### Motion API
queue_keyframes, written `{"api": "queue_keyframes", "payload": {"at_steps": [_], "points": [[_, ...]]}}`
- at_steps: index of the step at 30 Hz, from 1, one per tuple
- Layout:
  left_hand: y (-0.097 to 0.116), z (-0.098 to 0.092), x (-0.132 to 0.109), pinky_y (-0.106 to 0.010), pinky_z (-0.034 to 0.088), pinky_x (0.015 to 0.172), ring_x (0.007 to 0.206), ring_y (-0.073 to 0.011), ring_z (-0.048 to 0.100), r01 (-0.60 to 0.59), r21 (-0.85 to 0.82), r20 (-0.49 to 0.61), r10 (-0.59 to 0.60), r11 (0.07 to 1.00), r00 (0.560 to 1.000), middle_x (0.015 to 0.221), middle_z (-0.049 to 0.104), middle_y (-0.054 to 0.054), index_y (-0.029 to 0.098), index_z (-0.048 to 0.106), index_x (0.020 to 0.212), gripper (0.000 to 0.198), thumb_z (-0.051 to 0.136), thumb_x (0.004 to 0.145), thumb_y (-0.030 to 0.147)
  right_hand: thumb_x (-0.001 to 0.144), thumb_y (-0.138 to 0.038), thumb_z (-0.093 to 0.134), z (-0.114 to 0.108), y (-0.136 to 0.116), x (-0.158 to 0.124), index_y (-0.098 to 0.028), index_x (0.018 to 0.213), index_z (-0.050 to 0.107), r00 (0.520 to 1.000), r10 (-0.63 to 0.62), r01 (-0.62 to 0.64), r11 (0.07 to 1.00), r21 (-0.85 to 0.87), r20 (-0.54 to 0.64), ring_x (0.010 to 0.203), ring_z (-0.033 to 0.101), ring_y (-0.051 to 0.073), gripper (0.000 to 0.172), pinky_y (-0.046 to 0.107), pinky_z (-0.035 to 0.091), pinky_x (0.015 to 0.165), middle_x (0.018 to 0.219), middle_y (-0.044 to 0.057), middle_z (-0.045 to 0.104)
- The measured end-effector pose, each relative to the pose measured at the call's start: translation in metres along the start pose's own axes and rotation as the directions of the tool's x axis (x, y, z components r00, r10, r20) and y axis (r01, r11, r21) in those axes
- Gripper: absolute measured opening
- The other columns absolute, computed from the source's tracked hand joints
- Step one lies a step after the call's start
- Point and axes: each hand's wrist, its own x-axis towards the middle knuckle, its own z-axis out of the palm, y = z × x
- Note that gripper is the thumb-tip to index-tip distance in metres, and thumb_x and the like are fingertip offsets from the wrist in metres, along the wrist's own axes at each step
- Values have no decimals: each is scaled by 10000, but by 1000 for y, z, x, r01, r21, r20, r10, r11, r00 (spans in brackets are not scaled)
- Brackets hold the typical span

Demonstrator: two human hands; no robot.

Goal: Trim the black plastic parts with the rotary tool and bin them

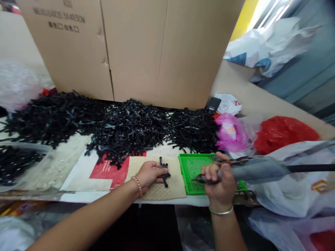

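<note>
My left hand (151, 174) is closed on a small black plastic piece (164, 172) with rounded ends. It holds the piece over a tan textured mat (172, 188). My right hand (220, 177) is wrapped round a grey electric screwdriver (256, 169), whose tip points left over a green perforated tray (184, 174). Rows of tiny metal pieces, apparently screws, fill the tray's holes. Part of the tray is hidden behind the right hand and the screwdriver.
Heaps of black plastic pieces (133, 125) line the back of the table, before a tall cardboard sheet (136, 52). A clear tub (39, 148) of black parts stands at left. On the right are a pink bag (230, 132), a red bag (285, 134) and a dark phone-like object (213, 104).
</note>
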Motion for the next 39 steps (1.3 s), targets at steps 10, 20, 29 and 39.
{"api": "queue_keyframes", "payload": {"at_steps": [10, 20, 29, 39], "points": [[0, 2, 2, -231, 531, 494, 522, -122, 612, 1, -16, 1, -1, 1000, 1000, 608, 652, -44, 110, 543, 617, 253, 792, 624, 68, 777, -476, 692, 77, 44, 27, -203, 859, 580, 991, 131, -132, 983, 129, 13, 360, 329, 80, 306, 196, 361, 427, 425, -110, 363], [-3, 0, 5, -222, 529, 480, 506, -104, 590, 3, -9, 4, -3, 1000, 1000, 604, 632, -29, 115, 522, 638, 220, 713, 683, 16, 781, -443, 679, 78, 51, 23, -190, 853, 574, 994, 112, -110, 990, 89, -12, 361, 348, 75, 283, 190, 373, 420, 424, -110, 373], [0, 1, 2, -227, 534, 485, 515, -113, 596, -8, -27, -5, 8, 1000, 1000, 579, 614, -13, 125, 507, 601, 282, 779, 618, 53, 765, -449, 686, 79, 52, 23, -191, 835, 562, 993, 114, -113, 990, 79, -14, 355, 345, 76, 294, 193, 371, 419, 416, -111, 373], [2, 2, 0, -207, 511, 456, 504, -110, 588, 2, -33, -30, -3, 999, 1000, 568, 601, -4, 125, 511, 602, 275, 769, 616, 30, 769, -447, 680, 77, 54, 22, -191, 852, 553, 994, 114, -113, 991, 75, -2, 358, 345, 77, 298, 197, 360, 424, 418, -113, 378]]}}
